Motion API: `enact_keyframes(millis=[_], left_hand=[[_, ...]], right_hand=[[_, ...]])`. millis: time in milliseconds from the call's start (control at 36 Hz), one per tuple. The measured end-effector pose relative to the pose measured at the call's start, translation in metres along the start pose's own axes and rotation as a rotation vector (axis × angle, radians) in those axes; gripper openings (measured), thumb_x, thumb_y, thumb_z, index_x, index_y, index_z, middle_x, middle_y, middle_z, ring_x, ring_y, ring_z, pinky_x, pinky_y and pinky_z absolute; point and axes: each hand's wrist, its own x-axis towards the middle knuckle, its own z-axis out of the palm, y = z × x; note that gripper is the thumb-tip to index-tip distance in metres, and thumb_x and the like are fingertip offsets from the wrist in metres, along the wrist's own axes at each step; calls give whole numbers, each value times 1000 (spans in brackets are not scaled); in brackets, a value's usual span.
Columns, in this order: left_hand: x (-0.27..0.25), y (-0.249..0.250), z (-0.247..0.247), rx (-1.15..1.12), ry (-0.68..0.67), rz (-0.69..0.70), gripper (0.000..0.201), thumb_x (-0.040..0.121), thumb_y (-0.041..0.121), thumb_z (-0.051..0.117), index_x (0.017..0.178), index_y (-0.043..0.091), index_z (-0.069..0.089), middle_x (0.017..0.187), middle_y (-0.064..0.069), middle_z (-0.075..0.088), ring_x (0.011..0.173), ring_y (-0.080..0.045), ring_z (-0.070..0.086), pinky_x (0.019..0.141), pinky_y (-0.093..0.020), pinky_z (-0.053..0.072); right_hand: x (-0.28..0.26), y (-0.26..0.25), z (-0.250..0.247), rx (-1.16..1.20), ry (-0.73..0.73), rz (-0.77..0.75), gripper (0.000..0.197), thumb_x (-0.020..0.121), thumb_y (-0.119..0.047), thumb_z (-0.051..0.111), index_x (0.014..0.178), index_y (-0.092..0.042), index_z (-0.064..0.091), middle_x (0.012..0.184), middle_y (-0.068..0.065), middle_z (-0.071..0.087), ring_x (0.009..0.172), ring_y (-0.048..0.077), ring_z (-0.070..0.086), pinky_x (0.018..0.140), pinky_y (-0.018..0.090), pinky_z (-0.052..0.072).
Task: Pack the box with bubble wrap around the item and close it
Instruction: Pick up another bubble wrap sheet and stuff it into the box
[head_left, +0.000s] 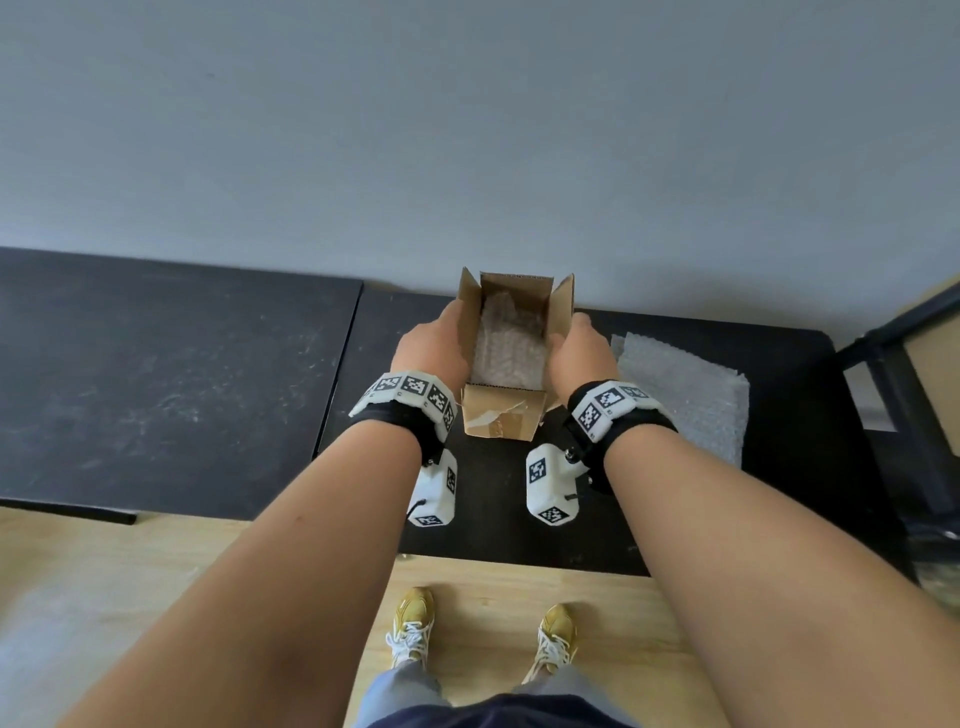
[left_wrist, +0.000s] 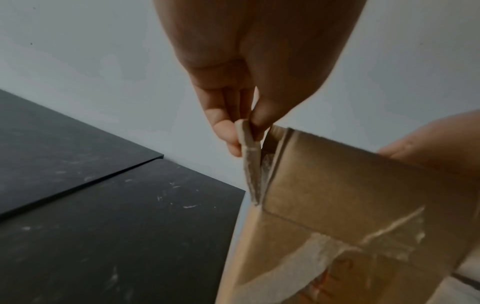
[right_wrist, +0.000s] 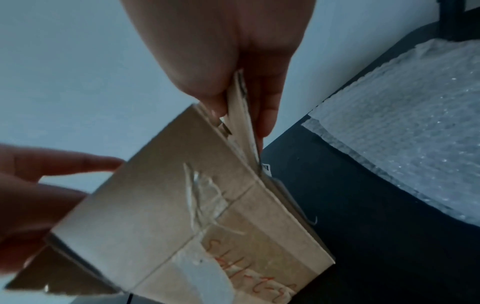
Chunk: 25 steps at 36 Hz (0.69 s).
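Note:
A small brown cardboard box (head_left: 503, 415) stands open on the black table (head_left: 519, 525), close to the wall. Bubble wrap (head_left: 511, 343) fills its inside, and no item shows under it. My left hand (head_left: 432, 345) pinches the left side flap (left_wrist: 248, 142) between thumb and fingers (left_wrist: 221, 125). On the other side my right hand (head_left: 582, 347) pinches the right side flap (right_wrist: 240, 111). The near flap (right_wrist: 166, 185) leans outward toward me, with torn tape and orange writing on the box wall below it. Both side flaps stand upright.
A spare sheet of bubble wrap (head_left: 680, 395) lies flat on the table just right of the box. A second black tabletop (head_left: 156, 374) adjoins on the left. The grey wall (head_left: 467, 130) stands directly behind. A dark frame (head_left: 904, 395) is at the far right.

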Motion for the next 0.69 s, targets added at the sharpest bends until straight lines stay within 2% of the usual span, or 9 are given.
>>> enact_keyframes(millis=[56, 139, 222, 278, 333, 417, 500, 583, 694], left_hand=[[3, -5, 3, -24, 31, -20, 57, 90, 0, 41, 140, 29, 39, 98, -11, 67, 83, -29, 64, 70, -39, 57], [8, -9, 6, -50, 76, -67, 44, 92, 2, 41, 129, 22, 51, 107, -10, 67, 89, -29, 62, 74, -38, 56], [14, -9, 9, -73, 128, -110, 37, 93, 4, 41, 125, 18, 55, 108, -11, 66, 93, -30, 62, 75, -38, 53], [17, -8, 11, -84, 135, -123, 38, 93, 4, 41, 126, 18, 55, 109, -11, 66, 94, -30, 62, 75, -37, 53], [20, -6, 13, -92, 129, -131, 41, 93, 4, 40, 128, 19, 54, 111, -11, 66, 98, -30, 62, 75, -36, 51], [22, -6, 14, -93, 115, -143, 44, 93, 3, 38, 132, 19, 51, 115, -12, 64, 103, -31, 60, 82, -38, 53], [19, -4, 18, -34, 93, -106, 50, 93, 0, 37, 138, 19, 46, 120, -11, 60, 105, -30, 58, 77, -35, 47], [12, -5, 19, 0, 84, -71, 47, 96, 13, 42, 142, 24, 41, 127, -7, 52, 99, -29, 59, 74, -35, 47], [7, -14, 11, 16, -9, -38, 59, 95, 43, 49, 149, 27, 30, 144, -2, 40, 108, -24, 59, 82, -38, 53]], right_hand=[[6, -1, -4, 63, -49, 61, 32, 100, -17, 43, 129, -4, 45, 125, 18, 59, 112, 36, 58, 83, 37, 44], [19, -5, -10, 130, -169, 145, 40, 96, -10, 41, 135, -2, 45, 132, 17, 54, 117, 35, 55, 85, 34, 43], [26, -6, -14, 190, -208, 203, 41, 92, -6, 43, 132, -1, 49, 125, 18, 57, 108, 34, 58, 81, 38, 48], [26, -1, -12, 219, -177, 212, 42, 90, -5, 41, 130, 0, 51, 117, 16, 58, 101, 29, 57, 75, 34, 41], [25, 7, -8, 266, -139, 218, 42, 90, -3, 37, 130, -3, 51, 114, 13, 56, 96, 23, 53, 75, 31, 38], [21, 16, -5, 316, -113, 232, 49, 92, -4, 38, 140, -13, 45, 132, 8, 55, 111, 27, 57, 80, 29, 42], [15, 27, -4, 321, -91, 215, 57, 97, -7, 45, 151, -21, 31, 151, 2, 40, 124, 23, 52, 87, 27, 42], [6, 31, -1, 292, -63, 149, 56, 98, -7, 39, 150, -28, 33, 149, 1, 43, 109, 19, 56, 76, 21, 41], [-3, 24, 0, 253, -59, 70, 60, 94, -5, 40, 148, -31, 37, 148, 5, 44, 115, 24, 57, 83, 29, 50]])
